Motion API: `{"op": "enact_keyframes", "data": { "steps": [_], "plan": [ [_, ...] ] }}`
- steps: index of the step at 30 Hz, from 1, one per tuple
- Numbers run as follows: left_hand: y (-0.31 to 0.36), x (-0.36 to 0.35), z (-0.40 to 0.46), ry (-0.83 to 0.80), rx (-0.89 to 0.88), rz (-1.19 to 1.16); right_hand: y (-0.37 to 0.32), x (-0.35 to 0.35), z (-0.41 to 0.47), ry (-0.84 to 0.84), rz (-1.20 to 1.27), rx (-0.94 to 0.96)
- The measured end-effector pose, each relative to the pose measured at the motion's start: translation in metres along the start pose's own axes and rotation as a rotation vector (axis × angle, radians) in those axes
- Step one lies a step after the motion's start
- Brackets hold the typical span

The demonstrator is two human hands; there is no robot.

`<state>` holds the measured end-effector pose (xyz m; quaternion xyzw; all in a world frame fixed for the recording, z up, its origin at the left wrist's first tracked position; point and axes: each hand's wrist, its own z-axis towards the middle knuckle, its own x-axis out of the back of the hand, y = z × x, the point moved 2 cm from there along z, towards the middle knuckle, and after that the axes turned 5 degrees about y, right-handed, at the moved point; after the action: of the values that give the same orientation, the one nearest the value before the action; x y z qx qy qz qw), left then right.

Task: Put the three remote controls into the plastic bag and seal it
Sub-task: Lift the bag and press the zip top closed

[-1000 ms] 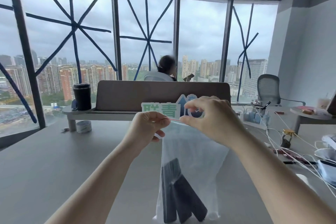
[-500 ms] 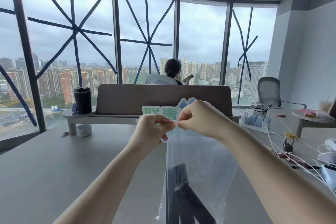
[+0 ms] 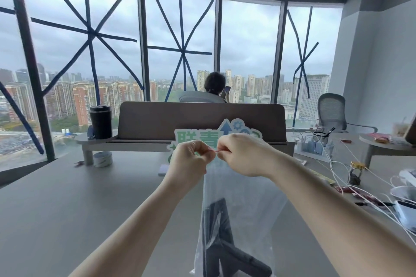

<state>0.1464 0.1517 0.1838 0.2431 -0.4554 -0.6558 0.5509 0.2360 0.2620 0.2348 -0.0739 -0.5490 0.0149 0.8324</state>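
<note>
A clear plastic bag (image 3: 247, 195) hangs upright in front of me, its bottom reaching the grey table (image 3: 67, 209). Dark remote controls (image 3: 218, 231) lean against each other inside it, their lower ends cut off by the frame edge. My left hand (image 3: 189, 162) and my right hand (image 3: 240, 153) pinch the bag's top edge, fingertips almost touching on a thin pink-red seal strip (image 3: 213, 150). Both hands are held up at chest height above the table.
A green and white sign (image 3: 198, 138) stands behind my hands, before a brown desk divider (image 3: 202, 119). A black tumbler (image 3: 100, 121) and a tape roll (image 3: 102, 159) sit at the left. White cables (image 3: 360, 175) and small items crowd the right side. A person sits beyond the divider.
My hands have come closer together along the bag's top edge, the right hand sliding left. The bag and the view have shifted slightly, the remotes sitting lower in frame.
</note>
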Motion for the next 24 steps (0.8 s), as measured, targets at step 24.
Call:
{"op": "enact_keyframes", "data": {
  "steps": [24],
  "plan": [
    [-0.032,0.061,0.021,0.279,0.089,-0.135,0.047,-0.005,-0.04,0.236,0.014,-0.094]
  ]
}}
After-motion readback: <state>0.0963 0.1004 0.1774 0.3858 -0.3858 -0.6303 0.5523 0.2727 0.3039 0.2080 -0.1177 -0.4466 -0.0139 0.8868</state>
